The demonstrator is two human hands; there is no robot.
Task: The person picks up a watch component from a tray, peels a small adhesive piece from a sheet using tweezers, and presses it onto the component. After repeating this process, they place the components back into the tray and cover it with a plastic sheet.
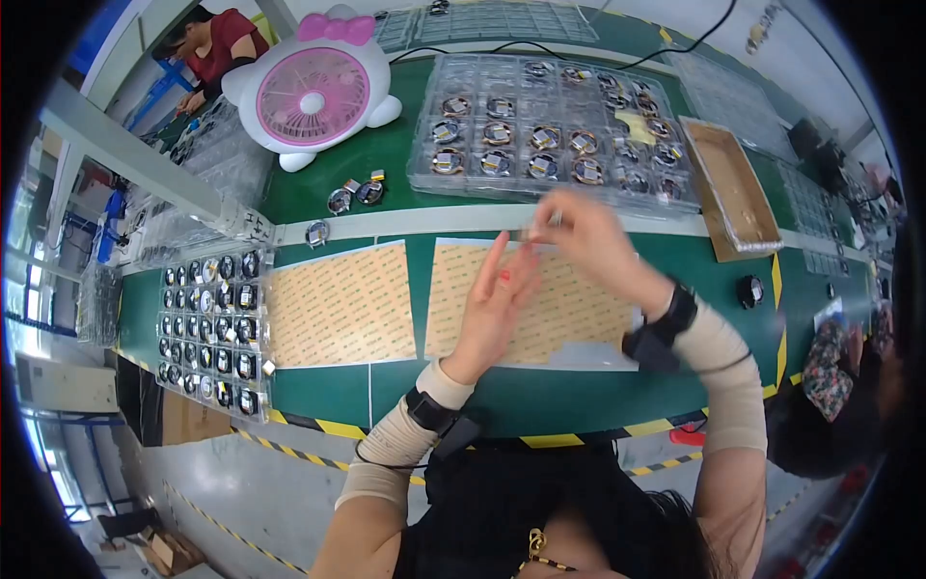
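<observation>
Head view shows both hands raised over the green table (579, 396): right hand (590, 239) pinches a tiny blurred part (532, 233), too small to identify; left hand (497, 301), fingers straight, touches it above the tan sheet (569, 309).

Factory assembly line, electronics-type workshop: long green bench (579, 405) w/ yellow-black hazard tape along its edge, clear blister trays (550, 125) full of small round coil parts, another tray (214, 328) of dark round parts at left. Adhesive sheets (340, 304) lie flat on the bench, a pink-white desk fan (313, 92) stands behind, and other workers (217, 48) sit at neighbouring stations.
</observation>
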